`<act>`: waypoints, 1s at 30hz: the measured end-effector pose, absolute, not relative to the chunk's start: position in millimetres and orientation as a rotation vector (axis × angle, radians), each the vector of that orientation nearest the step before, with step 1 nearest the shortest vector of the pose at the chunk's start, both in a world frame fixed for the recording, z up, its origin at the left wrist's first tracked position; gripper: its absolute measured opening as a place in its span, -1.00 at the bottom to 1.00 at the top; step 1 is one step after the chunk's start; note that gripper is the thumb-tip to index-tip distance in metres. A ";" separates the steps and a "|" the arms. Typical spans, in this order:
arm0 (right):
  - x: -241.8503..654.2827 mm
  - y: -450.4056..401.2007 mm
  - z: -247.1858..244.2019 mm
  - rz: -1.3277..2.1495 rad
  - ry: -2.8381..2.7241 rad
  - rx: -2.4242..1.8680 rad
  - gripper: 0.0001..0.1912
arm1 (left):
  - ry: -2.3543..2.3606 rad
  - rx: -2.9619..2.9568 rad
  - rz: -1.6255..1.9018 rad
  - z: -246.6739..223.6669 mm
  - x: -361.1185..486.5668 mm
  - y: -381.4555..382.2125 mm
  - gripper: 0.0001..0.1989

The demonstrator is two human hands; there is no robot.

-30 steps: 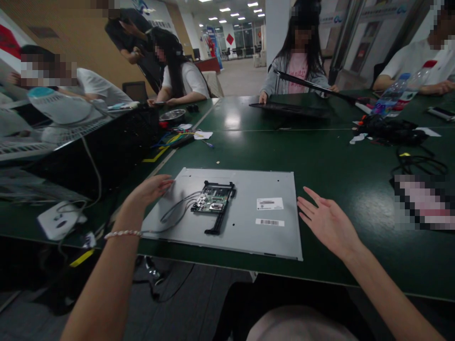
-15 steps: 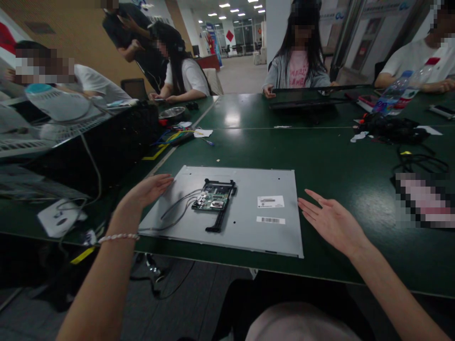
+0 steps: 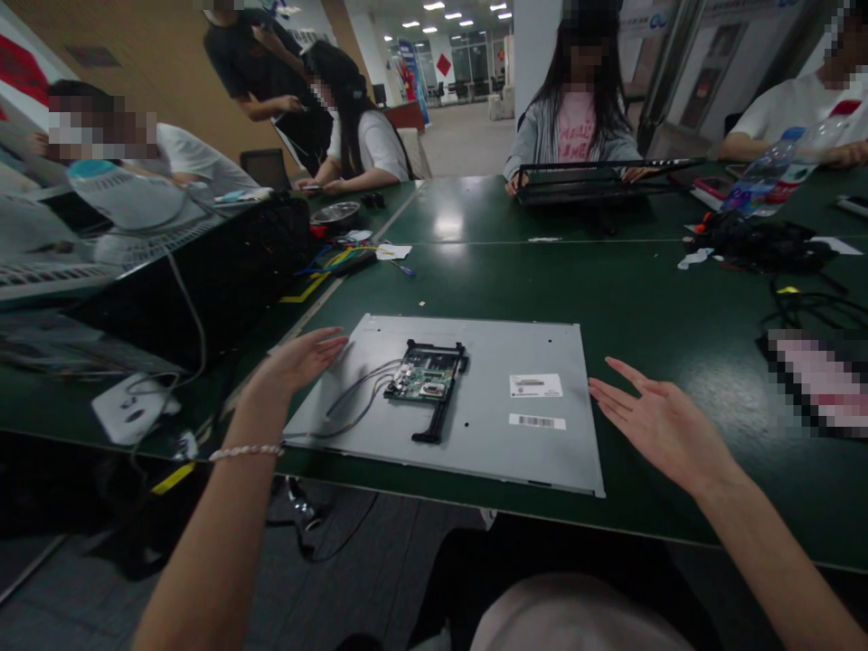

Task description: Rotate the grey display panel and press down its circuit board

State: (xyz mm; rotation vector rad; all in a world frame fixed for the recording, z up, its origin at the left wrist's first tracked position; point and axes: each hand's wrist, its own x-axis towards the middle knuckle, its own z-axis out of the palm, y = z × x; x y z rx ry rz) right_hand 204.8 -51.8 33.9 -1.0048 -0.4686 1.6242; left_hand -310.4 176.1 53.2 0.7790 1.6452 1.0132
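Panel (image 3: 495, 351) sits just inside desk's (image 3: 475, 280) near edge, board (image 3: 415, 383) on top, desk running on beyond. Left hand (image 3: 297, 363) beside panel's left edge, right hand (image 3: 668, 423) beside its right, both wide; contact unclear.

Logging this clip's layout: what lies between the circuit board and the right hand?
In the head view, two white labels on the grey panel lie between the circuit board and the right hand.
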 end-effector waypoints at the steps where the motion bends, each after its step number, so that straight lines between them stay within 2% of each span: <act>1: 205.7 -52.5 34.4 1.617 -0.454 -1.000 -0.22 | 1.632 0.777 1.020 53.5 -308.7 174.4 -0.75; 7: 210.2 -57.1 35.3 1.580 -0.388 -0.988 -0.32 | 1.566 0.752 1.057 55.2 -298.8 166.3 -0.75; 20: 223.5 -64.8 24.2 1.510 -0.432 -1.067 -0.40 | 1.488 0.741 1.061 56.1 -279.3 152.9 -0.81; 30: 236.0 -71.7 18.8 1.434 -0.437 -1.121 -0.36 | 1.438 0.771 1.064 51.1 -262.5 147.5 -0.82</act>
